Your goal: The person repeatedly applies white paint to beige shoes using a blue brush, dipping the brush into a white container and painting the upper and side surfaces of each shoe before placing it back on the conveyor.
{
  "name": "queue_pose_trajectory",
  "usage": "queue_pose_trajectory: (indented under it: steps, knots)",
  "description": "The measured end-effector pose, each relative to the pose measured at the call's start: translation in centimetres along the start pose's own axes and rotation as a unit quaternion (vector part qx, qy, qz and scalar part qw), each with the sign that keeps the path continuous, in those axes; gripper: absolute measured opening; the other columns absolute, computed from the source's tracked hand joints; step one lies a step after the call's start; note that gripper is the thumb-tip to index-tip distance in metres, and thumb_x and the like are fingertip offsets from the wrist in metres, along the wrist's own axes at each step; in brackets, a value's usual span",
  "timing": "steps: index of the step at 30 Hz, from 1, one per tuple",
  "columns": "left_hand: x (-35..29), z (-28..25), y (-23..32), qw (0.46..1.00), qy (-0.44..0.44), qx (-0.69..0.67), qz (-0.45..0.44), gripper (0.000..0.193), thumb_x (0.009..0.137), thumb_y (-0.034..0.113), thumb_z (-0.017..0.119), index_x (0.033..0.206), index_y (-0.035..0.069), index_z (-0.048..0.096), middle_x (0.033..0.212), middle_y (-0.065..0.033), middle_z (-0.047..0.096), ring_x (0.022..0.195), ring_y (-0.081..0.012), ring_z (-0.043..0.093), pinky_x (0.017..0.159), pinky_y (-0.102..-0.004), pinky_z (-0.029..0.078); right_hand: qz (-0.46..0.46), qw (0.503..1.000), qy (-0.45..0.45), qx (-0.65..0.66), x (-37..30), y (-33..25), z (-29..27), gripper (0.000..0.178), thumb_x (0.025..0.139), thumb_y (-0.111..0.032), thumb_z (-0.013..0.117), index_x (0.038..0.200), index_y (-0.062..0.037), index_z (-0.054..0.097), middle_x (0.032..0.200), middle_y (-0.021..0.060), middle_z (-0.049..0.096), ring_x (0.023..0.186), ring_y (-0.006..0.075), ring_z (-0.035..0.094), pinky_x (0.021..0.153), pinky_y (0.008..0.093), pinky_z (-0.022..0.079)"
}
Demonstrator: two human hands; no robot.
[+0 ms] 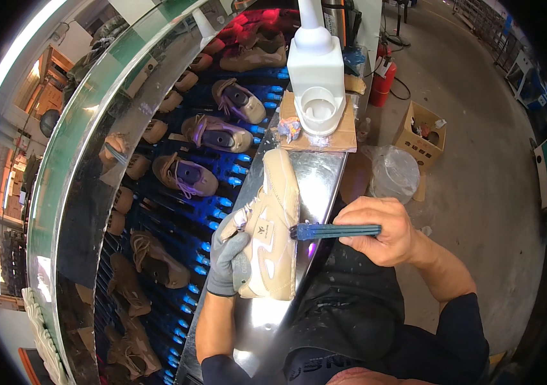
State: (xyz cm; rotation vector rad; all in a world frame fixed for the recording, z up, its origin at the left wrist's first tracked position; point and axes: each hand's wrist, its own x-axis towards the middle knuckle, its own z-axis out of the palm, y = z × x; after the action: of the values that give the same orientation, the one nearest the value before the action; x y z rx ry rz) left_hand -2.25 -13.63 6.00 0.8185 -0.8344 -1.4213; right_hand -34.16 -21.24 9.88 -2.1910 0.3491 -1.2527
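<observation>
Head view: a beige sneaker [278,212] is held over the metal surface [319,183], its toe pointed toward the top and its sole edge turned to the right. It is grasped near the heel and collar by the left hand [227,256], which is covered by a grey glove. Whether the sneaker is also supported by the surface cannot be told. A flat brush [341,231] with a dark blue-green handle is gripped by the bare right hand [382,232], and its dark bristles are set against the sole edge, about midway along the sneaker.

Beyond the toe, a white dispenser bottle [316,67] with a round open cup at its front is stood on a piece of cardboard [348,135]; a stained, crumpled wad [289,129] is placed beside it. To the left, a roller conveyor [224,201] with blue roller ends is lined with more sneakers [187,176], and its far end is lit red. To the right, a red fire extinguisher [383,80], an open cardboard box [418,151] and a clear plastic bag [394,174] are seen on the grey floor [472,192]. A dark apron [350,295] is worn by the person.
</observation>
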Motion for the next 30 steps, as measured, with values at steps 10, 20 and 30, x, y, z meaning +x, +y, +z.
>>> queue_pose_trajectory:
  steps: [10,20,30]
  knots:
    - [0.1,1.1,0.8,1.000,0.024,-0.002,0.016,0.061,0.089,0.009,0.070,0.146,-0.008,0.055,0.138,-0.0232,0.068,0.124,-0.0333,0.070,0.111,-0.0453,0.055,0.013,0.999,0.003,0.048,-1.2,-1.1,1.1,0.030,0.080,0.003,0.083,0.108,0.0043,0.074,0.096,0.0179,0.075,0.079,0.0312,0.075,0.068,0.0363,0.059]
    - [1.0,1.4,1.0,0.998,0.041,0.046,0.032,0.061,0.090,0.017,0.071,0.144,-0.008,0.056,0.134,-0.0209,0.070,0.122,-0.0307,0.071,0.110,-0.0422,0.055,-0.037,0.998,-0.001,0.043,-0.9,-1.2,1.5,0.032,0.078,0.001,0.085,0.107,0.0026,0.073,0.096,0.0168,0.074,0.080,0.0322,0.075,0.067,0.0379,0.060]
    - [2.0,1.7,2.0,0.995,0.025,0.096,0.031,0.065,0.091,0.020,0.071,0.147,-0.009,0.055,0.137,-0.0212,0.068,0.123,-0.0297,0.070,0.110,-0.0409,0.054,-0.073,0.994,-0.065,0.050,1.0,-0.4,0.4,0.031,0.076,0.002,0.082,0.106,0.0002,0.073,0.101,0.0141,0.074,0.084,0.0323,0.075,0.067,0.0376,0.061]
